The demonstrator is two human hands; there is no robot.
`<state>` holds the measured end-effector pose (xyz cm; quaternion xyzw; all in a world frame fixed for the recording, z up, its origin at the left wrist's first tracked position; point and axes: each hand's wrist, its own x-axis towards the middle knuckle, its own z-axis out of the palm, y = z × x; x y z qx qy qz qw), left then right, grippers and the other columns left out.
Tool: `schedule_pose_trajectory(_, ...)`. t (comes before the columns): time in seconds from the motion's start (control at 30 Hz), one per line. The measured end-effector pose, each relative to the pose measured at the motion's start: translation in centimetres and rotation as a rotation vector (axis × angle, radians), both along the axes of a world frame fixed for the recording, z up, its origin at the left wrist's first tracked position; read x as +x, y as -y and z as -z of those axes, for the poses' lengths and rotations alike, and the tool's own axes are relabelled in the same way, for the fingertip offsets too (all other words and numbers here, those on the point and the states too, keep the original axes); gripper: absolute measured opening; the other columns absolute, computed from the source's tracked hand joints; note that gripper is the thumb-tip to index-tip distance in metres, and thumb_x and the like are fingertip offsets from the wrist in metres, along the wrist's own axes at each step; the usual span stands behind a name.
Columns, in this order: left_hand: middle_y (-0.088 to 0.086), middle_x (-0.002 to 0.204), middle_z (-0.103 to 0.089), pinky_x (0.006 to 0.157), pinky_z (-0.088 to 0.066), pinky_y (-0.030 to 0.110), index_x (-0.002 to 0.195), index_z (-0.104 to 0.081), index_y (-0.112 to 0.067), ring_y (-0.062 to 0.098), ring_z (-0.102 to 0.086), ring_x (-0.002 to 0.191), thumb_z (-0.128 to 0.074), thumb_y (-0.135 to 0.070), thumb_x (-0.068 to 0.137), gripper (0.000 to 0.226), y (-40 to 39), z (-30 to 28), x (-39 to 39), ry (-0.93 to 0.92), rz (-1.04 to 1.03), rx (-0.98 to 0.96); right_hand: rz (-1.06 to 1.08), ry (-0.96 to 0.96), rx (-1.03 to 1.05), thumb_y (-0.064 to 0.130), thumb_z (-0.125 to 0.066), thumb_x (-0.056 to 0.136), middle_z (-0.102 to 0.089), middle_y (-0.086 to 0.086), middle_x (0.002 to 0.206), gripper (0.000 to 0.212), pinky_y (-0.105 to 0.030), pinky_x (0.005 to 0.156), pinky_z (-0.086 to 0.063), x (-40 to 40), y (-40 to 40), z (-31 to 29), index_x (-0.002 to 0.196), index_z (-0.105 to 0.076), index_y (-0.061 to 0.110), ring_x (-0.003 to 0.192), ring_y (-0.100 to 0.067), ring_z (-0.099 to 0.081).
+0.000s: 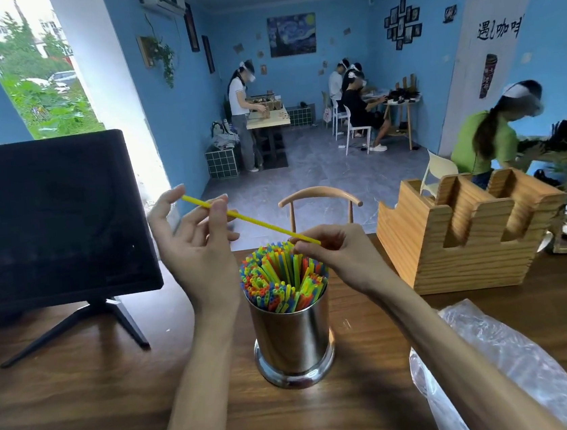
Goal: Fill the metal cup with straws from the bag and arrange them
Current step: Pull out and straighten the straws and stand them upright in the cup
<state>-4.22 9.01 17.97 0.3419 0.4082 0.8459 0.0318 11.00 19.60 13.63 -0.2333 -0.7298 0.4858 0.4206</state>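
Holding a single yellow straw point(251, 220) slantwise above the metal cup point(293, 341), just over frame centre: upper end pinched between thumb and fingers of the left hand point(191, 241), lower end pinched in the curled fingertips of the right hand point(337, 249). Probably the step in hand: slotting this one into the bundle of straws point(284, 276) already packing the cup. Best done by tipping it upright first, then aiming the lower end at the dark gap near the middle of the bundle, where room remains, and sliding down gently rather than forcing, since thin plastic tubes likely kink or shove neighbours out. Worth releasing the left pinch once the tip is seated, then levelling the tops.

Slim, smooth, hollow tubes in green, yellow, blue, orange and red, leaning slightly outward. Cup cylindrical, polished steel with a flared foot, mirroring the dark glossy wood grain of the bench point(85, 414) under it at lower centre. Crinkled clear plastic bag point(496, 360) lying lower right, seemingly slack and near empty. Pale, coarse-grained wooden holder point(467, 229) with notched slots at right; matte black monitor point(49, 220) on a tripod stand at left.
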Motion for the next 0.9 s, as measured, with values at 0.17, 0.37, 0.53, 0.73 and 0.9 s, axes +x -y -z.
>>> schedule_pose_trajectory(0.17, -0.009, 0.073, -0.073, 0.063, -0.056, 0.029, 0.114, -0.045, -0.014, 0.014, -0.067, 0.061, -0.073, -0.005, 0.092, 0.037, -0.3, 0.7, -0.3, 0.141, -0.057, -0.001, -0.079, -0.145, -0.075, 0.008, -0.069, 0.092, -0.079, -0.009, 0.096, 0.018, -0.023, 0.081, -0.056, 0.4, 0.5, -0.7, 0.109, -0.075, 0.008, 0.090, -0.018, -0.076)
schedule_pose_trajectory(0.37, 0.002, 0.085, -0.077, 0.069, -0.057, 0.030, 0.116, -0.045, -0.012, 0.016, -0.069, 0.067, -0.072, -0.014, 0.094, 0.035, -0.9, 1.8, -1.1, 0.276, -0.045, -0.087, -0.311, -0.239, -0.263, 0.026, -0.052, 0.099, -0.073, -0.013, 0.122, 0.032, -0.031, 0.092, -0.055, 1.0, 0.2, -1.0, 0.124, -0.067, 0.013, 0.113, -0.029, -0.070)
schedule_pose_trajectory(0.53, 0.015, 0.096, -0.074, 0.070, -0.058, 0.028, 0.114, -0.047, -0.017, 0.011, -0.068, 0.064, -0.070, -0.014, 0.095, 0.030, -1.7, 2.2, -1.6, 0.410, 0.022, -0.137, -0.443, -0.252, -0.351, 0.029, -0.055, 0.098, -0.069, -0.016, 0.128, 0.031, -0.028, 0.091, -0.055, 1.4, 0.4, -1.4, 0.121, -0.075, 0.020, 0.112, -0.026, -0.070)
schedule_pose_trajectory(0.73, 0.001, 0.086, -0.075, 0.072, -0.054, 0.026, 0.108, -0.053, -0.025, 0.009, -0.065, 0.072, -0.074, -0.020, 0.093, 0.026, -1.7, 2.5, -1.9, 0.413, 0.034, -0.258, -0.458, -0.330, -0.434, 0.040, -0.088, 0.073, -0.075, -0.010, 0.097, 0.043, -0.027, 0.081, -0.057, 1.7, -0.1, -1.3, 0.107, -0.080, 0.015, 0.082, -0.017, -0.070)
schedule_pose_trajectory(0.9, -0.001, 0.090, -0.068, 0.068, -0.051, 0.023, 0.117, -0.056, -0.016, 0.008, -0.062, 0.071, -0.077, -0.022, 0.090, 0.035, -1.5, 2.4, -2.0, 0.434, 0.055, -0.321, -0.443, -0.396, -0.478, 0.032, -0.079, 0.081, -0.074, -0.007, 0.092, 0.027, -0.027, 0.079, -0.058, 1.7, 0.0, -1.3, 0.102, -0.080, 0.015, 0.082, -0.016, -0.071)
